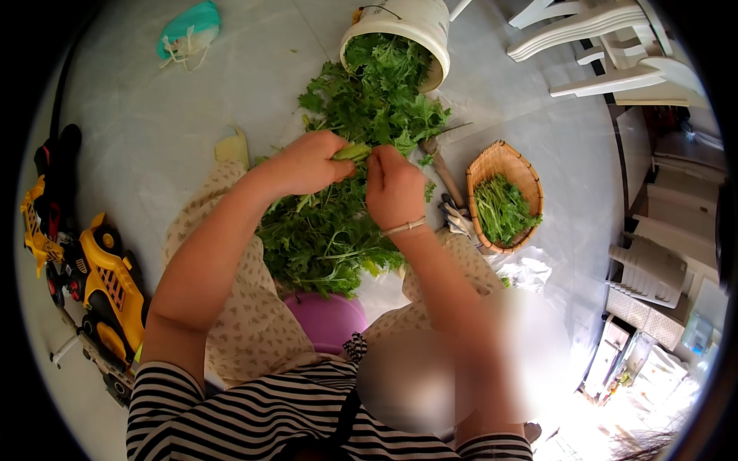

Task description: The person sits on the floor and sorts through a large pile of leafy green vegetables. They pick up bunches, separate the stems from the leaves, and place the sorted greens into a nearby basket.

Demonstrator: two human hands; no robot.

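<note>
My left hand [314, 161] grips a pale green vegetable stem [353, 152] between thumb and fingers. At the stem's right end, my right hand [396, 183] has its thumb and fingertips pinched together; a bracelet circles that wrist. Below both hands spreads a heap of leafy greens [323, 242], between my knees. More leafy greens [380, 109] spill from a white plastic bucket [353, 33] lying on its side. To the right, a woven bamboo basket [529, 173] holds a bunch of greens [500, 210].
A wooden-handled tool [448, 176] with a thin blade lies left of the basket, near a work glove [456, 218]. Clear plastic [524, 269] sits below the basket. A purple plastic tub [328, 322] is between my legs. Toy trucks [112, 282], a teal bag [190, 31] and white chair legs [582, 34] surround me.
</note>
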